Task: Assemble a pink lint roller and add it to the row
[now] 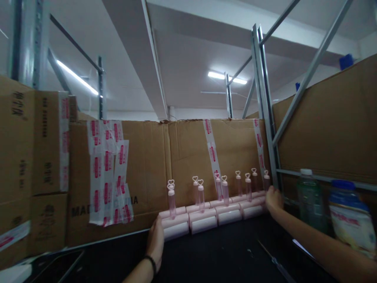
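Note:
A row of pink boxes (203, 220) lies along the back of the dark table (218, 255), against a cardboard wall. Several pink bottles with heart-shaped caps (171, 198) stand on the boxes. My left hand (155, 239) rests flat against the left end of the row, fingers stretched out. At the right end of the row my right hand (273, 200) presses against the last box beside the metal rack post; its fingers look curled, and nothing shows in them.
Stacked cardboard cartons (32, 165) with red-printed tape stand at the left. A metal rack (266, 106) rises at the right, with a green bottle (310, 198) and a blue-capped jar (349, 216) near my right arm. A thin tool (275, 261) lies on the table.

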{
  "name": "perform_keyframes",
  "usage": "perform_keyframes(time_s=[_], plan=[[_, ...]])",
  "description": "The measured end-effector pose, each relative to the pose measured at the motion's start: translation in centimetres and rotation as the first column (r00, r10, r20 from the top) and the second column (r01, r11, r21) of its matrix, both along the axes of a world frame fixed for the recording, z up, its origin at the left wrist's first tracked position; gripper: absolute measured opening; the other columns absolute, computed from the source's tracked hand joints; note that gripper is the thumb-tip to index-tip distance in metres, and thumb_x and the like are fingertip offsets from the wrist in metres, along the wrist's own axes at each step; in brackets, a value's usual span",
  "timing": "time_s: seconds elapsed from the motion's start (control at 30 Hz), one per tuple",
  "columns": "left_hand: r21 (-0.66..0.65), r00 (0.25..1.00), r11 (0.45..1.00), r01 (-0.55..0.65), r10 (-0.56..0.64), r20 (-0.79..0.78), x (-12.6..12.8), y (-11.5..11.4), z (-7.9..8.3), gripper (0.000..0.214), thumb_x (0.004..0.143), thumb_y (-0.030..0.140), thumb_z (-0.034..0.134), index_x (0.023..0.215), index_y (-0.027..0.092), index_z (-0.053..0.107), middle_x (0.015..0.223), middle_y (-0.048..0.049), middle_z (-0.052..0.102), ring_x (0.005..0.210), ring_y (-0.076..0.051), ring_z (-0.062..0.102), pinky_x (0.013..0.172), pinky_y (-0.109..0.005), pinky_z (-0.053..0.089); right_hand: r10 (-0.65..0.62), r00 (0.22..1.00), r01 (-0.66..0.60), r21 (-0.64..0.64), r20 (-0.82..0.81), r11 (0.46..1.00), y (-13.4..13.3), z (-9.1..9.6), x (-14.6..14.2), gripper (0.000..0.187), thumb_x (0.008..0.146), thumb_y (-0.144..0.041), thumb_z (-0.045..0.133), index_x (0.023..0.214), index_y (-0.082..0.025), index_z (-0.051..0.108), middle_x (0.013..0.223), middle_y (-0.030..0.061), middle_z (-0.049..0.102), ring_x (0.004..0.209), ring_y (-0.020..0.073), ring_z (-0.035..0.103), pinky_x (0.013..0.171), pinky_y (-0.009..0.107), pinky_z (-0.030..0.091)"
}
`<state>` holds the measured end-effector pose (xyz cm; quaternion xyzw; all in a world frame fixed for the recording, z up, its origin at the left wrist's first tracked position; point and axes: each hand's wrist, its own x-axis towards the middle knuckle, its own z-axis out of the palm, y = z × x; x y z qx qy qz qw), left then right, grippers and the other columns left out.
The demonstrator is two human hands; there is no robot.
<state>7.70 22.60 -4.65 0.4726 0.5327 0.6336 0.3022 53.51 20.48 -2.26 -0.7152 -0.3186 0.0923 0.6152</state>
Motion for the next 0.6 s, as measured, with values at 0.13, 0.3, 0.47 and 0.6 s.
perform_keyframes(time_s=[0.13,0.3,0.47,0.6], plan=[[0.02,1.0,1.0,-0.01,0.01,-0.014,0.2,0.3,-0.3,0.036,0.094,0.041,0.06,0.121,0.017,0.062,0.13,-0.0101,0.063,0.117,-0.027,0.061,0.099,-0.052,0.049,-0.053,0.997,0.058,0.075,-0.059,0.995,-0.8,1.0,-2.2,0.03,0.099,-0.035,0.058,0.125,-0.022,0.061,0.134,0.0099,0.06,0.113,0.0248,0.062,0.097,0.048,0.052],[0.043,0.989,0.998,-0.052,0.057,-0.139,-1.5,0.1,-0.5,0.033,0.095,0.04,0.058,0.118,0.016,0.062,0.119,-0.0085,0.067,0.105,-0.024,0.066,0.093,-0.048,0.053,0.07,0.997,-0.063,0.29,-0.014,0.955,-4.0,1.6,-7.0,0.035,0.1,-0.042,0.054,0.126,-0.02,0.061,0.136,0.01,0.06,0.122,0.0277,0.058,0.105,0.052,0.045],[0.237,0.905,0.97,0.052,0.055,-0.422,-3.5,-0.7,0.7,0.028,0.094,0.035,0.061,0.114,0.016,0.061,0.115,-0.0072,0.065,0.103,-0.023,0.064,0.091,-0.046,0.052,0.307,0.949,-0.31,0.361,0.066,0.88,-9.6,0.6,-14.0,0.046,0.098,-0.058,0.039,0.122,-0.028,0.065,0.136,0.0032,0.066,0.134,0.0269,0.051,0.117,0.04,0.033],[0.289,0.763,0.934,0.212,0.027,-0.646,-4.4,-0.7,0.8,0.028,0.089,0.033,0.066,0.113,0.019,0.062,0.116,-0.0065,0.062,0.11,-0.025,0.059,0.098,-0.05,0.046,0.436,0.897,-0.441,0.236,0.075,0.866,-12.2,-2.3,-18.4,0.049,0.088,-0.067,0.047,0.121,-0.037,0.067,0.136,-0.001,0.066,0.133,0.0311,0.053,0.115,0.045,0.038]])
